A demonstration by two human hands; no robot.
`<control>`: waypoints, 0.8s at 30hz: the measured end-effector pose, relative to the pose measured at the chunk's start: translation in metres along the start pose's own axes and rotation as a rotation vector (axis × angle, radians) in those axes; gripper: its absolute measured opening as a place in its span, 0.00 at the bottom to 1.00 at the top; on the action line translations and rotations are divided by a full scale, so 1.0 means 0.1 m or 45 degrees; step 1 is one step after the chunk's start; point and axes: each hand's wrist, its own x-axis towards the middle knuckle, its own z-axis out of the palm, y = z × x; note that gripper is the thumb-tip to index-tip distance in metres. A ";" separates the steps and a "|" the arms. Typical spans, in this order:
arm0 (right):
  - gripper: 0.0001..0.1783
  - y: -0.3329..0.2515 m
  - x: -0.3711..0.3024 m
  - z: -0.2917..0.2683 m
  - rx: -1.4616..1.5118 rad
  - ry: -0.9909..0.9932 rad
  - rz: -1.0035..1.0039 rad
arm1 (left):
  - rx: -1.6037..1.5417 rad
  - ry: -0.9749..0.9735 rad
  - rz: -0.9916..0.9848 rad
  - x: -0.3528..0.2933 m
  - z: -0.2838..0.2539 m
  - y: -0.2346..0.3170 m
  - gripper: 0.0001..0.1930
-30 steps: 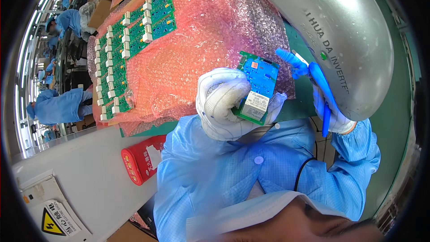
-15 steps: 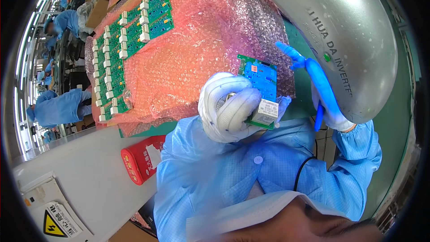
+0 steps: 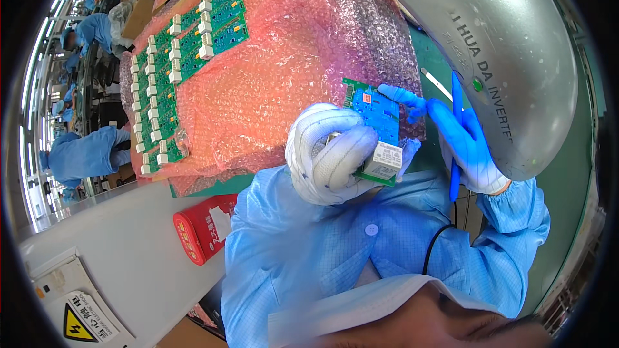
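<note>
My left hand, in a white glove, is closed around the lower left edge of a circuit board. The board is tilted up and bathed in blue light. A white block-shaped component sticks out near its lower end. On my right hand is a glove that looks blue under the light. Its index finger points left, with the tip at the board's upper right corner; whether it touches I cannot tell. A slim blue pen-like stick is held upright in that hand, its middle hidden by the fingers.
Pink bubble wrap covers the green table, with rows of circuit boards at the left. A big silver lamp hood overhangs the right side. A white stick lies beside it. A red tin stands lower left. Other people work far left.
My right hand has turned and its index finger has come down and left to the board's corner. The blue stick now stands more upright. My left hand and the board have hardly moved.
</note>
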 end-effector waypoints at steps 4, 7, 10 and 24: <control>0.20 -0.17 0.05 0.20 0.171 0.143 -0.180 | -0.051 0.044 -0.087 0.00 0.00 0.04 0.40; 0.18 -0.10 0.06 0.15 0.155 0.056 -0.370 | -0.043 0.030 -0.099 0.00 0.00 0.04 0.40; 0.18 -0.08 -0.01 0.07 -0.123 0.050 -0.294 | -0.014 0.047 -0.117 0.01 0.04 0.06 0.41; 0.18 0.95 0.24 -1.11 0.537 0.004 0.058 | -2.094 0.707 -1.497 0.11 0.14 -0.12 0.19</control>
